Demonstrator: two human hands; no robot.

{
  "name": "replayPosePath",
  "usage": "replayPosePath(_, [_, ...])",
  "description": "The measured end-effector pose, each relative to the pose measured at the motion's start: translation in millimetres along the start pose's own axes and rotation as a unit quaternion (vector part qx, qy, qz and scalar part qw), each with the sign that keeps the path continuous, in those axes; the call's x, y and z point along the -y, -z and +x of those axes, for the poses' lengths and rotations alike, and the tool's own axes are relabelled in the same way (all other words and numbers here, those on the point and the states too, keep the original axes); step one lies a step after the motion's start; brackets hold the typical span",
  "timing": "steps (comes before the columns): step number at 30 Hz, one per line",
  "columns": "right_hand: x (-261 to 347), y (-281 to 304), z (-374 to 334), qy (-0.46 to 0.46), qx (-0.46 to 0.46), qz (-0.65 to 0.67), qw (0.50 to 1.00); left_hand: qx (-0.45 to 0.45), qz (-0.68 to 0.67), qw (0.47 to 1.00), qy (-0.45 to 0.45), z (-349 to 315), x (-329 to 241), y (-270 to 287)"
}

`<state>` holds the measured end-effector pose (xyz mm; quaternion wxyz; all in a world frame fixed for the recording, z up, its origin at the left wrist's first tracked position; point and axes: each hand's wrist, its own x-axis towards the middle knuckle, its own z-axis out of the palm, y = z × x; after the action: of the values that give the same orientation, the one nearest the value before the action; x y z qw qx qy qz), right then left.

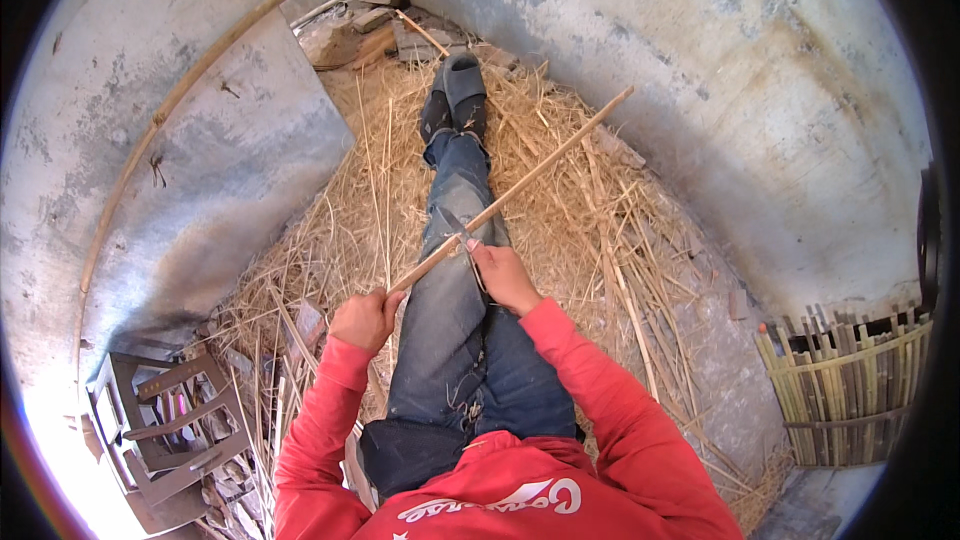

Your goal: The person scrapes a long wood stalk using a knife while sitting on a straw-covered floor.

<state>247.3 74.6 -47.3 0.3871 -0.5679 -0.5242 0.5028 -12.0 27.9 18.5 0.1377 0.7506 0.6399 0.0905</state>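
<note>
A long tan stick [560, 151], perhaps bamboo, slants across my outstretched legs [447, 330], from lower left to upper right. My left hand [365, 321] is closed around its near end. Past the stick's middle juts the dark blade of a knife [454, 222]. My right hand [506, 278] grips that knife, thumb close to where blade and stick meet. Most of the handle is hidden by my fingers. Pale cut wood shows on the stick beside the blade.
Straw-like shavings and thin strips [560, 210] cover the floor around my legs. A slatted basket [845, 385] stands at the right. At lower left is a wooden frame [185, 430]. A long curved pole [160, 115] leans along the left wall, and bricks [375, 15] lie beyond my feet.
</note>
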Motion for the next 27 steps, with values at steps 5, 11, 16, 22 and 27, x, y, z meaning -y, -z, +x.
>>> replayPosePath(5, [41.6, 29.5, -7.9, -0.222, 0.142, 0.379, 0.887, -0.012, -0.028, 1.0, 0.005, -16.1, 10.0, 8.0])
replayPosePath(11, [35.4, 17.4, 5.4, 0.145, -0.112, 0.012, 0.983, 0.001, -0.05, 0.999, 0.021, -23.7, -1.2, 10.3])
replayPosePath(16, [78.2, 10.3, -14.8, 0.139, -0.113, -0.111, 0.977, -0.007, -0.055, 0.998, 0.032, -26.4, -4.1, 11.7])
replayPosePath(22, [55.7, -11.5, -3.8, 0.221, -0.125, -0.083, 0.964, -0.037, 0.005, 0.999, 0.013, -28.8, -15.1, 14.0])
replayPosePath(27, [54.0, -17.1, 0.3, 0.234, -0.139, -0.123, 0.954, -0.044, 0.022, 0.999, 0.011, -29.6, -11.5, 7.9])
